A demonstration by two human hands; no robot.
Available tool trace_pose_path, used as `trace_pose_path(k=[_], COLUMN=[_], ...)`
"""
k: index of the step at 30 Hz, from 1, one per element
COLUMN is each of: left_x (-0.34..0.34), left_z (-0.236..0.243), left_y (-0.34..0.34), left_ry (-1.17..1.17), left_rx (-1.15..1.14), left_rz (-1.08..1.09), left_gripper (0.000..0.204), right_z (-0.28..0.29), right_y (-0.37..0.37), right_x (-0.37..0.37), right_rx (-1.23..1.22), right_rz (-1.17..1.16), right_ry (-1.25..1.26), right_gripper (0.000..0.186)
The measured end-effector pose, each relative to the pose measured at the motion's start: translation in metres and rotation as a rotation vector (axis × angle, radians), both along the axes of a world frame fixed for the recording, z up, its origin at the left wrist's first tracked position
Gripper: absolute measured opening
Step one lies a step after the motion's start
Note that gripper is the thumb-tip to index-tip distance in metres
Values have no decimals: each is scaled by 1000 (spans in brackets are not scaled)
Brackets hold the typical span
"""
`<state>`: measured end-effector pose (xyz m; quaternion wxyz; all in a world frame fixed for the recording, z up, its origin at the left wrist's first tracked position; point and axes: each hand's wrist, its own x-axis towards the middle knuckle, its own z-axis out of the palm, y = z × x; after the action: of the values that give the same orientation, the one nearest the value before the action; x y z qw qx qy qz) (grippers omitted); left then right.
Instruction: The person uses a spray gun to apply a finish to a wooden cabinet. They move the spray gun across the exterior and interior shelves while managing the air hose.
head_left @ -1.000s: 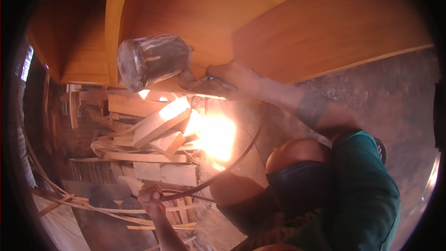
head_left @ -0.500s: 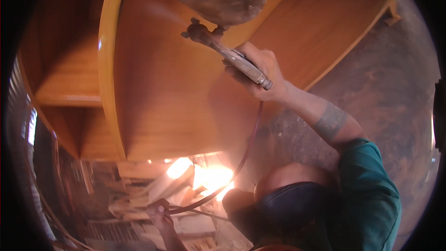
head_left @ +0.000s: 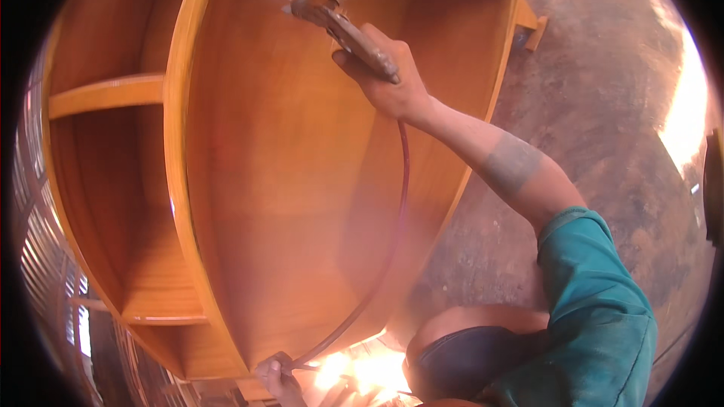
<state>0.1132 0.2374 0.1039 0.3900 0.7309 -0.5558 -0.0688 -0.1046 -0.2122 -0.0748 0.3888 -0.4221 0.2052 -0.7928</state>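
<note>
Bare brown concrete floor (head_left: 603, 90) to the right, sunlit patch (head_left: 682, 105) near its edge. Wooden block (head_left: 532, 29) against the floor at upper right. Corrugated metal sheeting (head_left: 41, 256) at far left. Glare (head_left: 362, 373) along the bottom.

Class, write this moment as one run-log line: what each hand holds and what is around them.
right hand: grips spray gun, nozzle toward wooden cabinet | left hand: holds hose | cabinet on dirt floor
</note>
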Motion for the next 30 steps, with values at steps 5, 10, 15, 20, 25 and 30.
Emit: trace_pose_path(k=[5,10,15,20,25,30], left_x=[-4,9,-10,-4,-1,-9], left_z=[-6,-2,-2,5,1,-2], left_y=[-36,-31,-11,41,117,176], left_ry=[30,71,-9,-46,-63,-45], left_rx=[-107,-82,-105,-39,-98,-104], left_rz=[28,-48,10,19,141,254], left_gripper=[41,40,41,42,46,46], right_z=[6,28,5,-31,-32,-30], right_y=[-63,-82,-19,60,139,208], right_x=[-40,-69,-31,55,110,165], right_rx=[-1,101,213,-133,-174,-237], right_rz=[-282,-318,7,183,449,653], right_ry=[-64,-185,-9,-3,186,282], right_gripper=[26,26,24,20,20,18])
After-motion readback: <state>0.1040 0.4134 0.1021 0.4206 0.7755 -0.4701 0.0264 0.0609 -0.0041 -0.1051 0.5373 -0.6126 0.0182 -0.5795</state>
